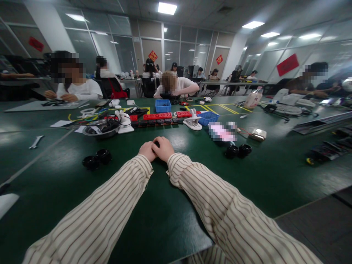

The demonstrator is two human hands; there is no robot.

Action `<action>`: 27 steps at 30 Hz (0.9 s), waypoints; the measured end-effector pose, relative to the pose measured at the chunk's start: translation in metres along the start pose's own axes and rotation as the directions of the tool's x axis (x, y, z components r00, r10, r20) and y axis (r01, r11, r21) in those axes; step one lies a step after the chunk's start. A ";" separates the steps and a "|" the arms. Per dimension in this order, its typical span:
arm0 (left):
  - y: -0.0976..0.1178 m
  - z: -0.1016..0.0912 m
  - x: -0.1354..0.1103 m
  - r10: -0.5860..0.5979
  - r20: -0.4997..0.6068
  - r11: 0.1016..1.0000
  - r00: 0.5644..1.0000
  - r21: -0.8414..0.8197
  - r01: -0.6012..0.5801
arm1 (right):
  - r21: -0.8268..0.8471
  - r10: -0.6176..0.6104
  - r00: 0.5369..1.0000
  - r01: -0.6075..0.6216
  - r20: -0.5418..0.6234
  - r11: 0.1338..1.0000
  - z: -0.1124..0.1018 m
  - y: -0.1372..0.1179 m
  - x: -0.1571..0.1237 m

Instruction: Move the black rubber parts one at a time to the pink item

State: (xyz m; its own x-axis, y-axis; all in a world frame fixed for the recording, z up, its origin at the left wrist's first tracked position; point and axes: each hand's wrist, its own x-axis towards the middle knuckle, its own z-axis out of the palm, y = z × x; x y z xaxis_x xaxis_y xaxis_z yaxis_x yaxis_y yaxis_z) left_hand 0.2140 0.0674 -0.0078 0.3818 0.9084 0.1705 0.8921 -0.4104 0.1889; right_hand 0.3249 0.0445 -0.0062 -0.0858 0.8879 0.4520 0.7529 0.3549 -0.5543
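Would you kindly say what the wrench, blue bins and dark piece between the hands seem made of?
Wrench: probably polished steel, given its silvery shine. Blue bins: likely smooth moulded plastic, from their even colour. Dark piece: mostly hidden, so material unclear.

1. the bare left hand is curled inward, its back turned up, its fingertips hidden from view.
2. the bare right hand is also curled, knuckles raised, just beside the left fingers and meeting them.
3. behind the left fingers, the forearm in a cream, dark-striped cloth sleeve slants back toward the body.
4. behind the right fingers, the other cream, dark-striped cloth sleeve slants back the opposite way, creased near the wrist.
5. both forearms converge toward the fingers.
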 end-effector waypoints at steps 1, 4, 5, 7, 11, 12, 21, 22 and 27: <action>0.000 0.000 0.000 0.001 -0.001 1.000 1.000 0.000 -0.001 | 0.000 0.000 1.000 0.000 0.000 1.000 0.000 0.000 0.000; 0.000 0.000 0.000 0.002 -0.002 1.000 1.000 0.000 -0.002 | 0.001 0.000 1.000 0.000 0.002 1.000 0.000 0.000 0.000; 0.000 0.001 0.000 0.001 -0.003 1.000 1.000 -0.001 -0.001 | 0.001 0.000 1.000 0.000 0.003 1.000 0.000 -0.001 0.000; -0.001 0.002 0.000 -0.001 -0.006 1.000 1.000 0.000 0.001 | 0.003 0.000 1.000 0.000 0.004 1.000 0.000 -0.001 0.000; -0.003 0.005 0.002 0.004 -0.004 1.000 1.000 0.003 -0.004 | 0.007 -0.001 1.000 0.001 0.007 1.000 0.000 0.000 0.000; -0.004 0.005 0.002 0.005 -0.003 1.000 1.000 0.004 -0.005 | 0.009 0.000 1.000 0.000 0.007 1.000 0.000 0.000 0.000; -0.005 0.007 0.004 0.012 0.002 1.000 1.000 0.003 -0.012 | 0.015 0.005 1.000 -0.006 0.015 1.000 -0.001 -0.001 0.001; -0.005 0.007 0.004 0.014 0.002 1.000 1.000 0.002 -0.014 | 0.015 0.006 1.000 -0.006 0.016 1.000 -0.001 -0.001 0.001; -0.005 0.006 0.004 0.016 -0.003 1.000 1.000 -0.003 -0.016 | 0.017 0.004 1.000 -0.004 0.018 1.000 -0.002 -0.001 0.000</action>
State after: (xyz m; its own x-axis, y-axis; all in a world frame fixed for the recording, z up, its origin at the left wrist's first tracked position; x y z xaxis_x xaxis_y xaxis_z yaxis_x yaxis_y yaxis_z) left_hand 0.2123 0.0735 -0.0140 0.3949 0.9016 0.1766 0.8853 -0.4248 0.1890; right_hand 0.3253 0.0438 -0.0037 -0.0946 0.8943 0.4374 0.7421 0.3562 -0.5678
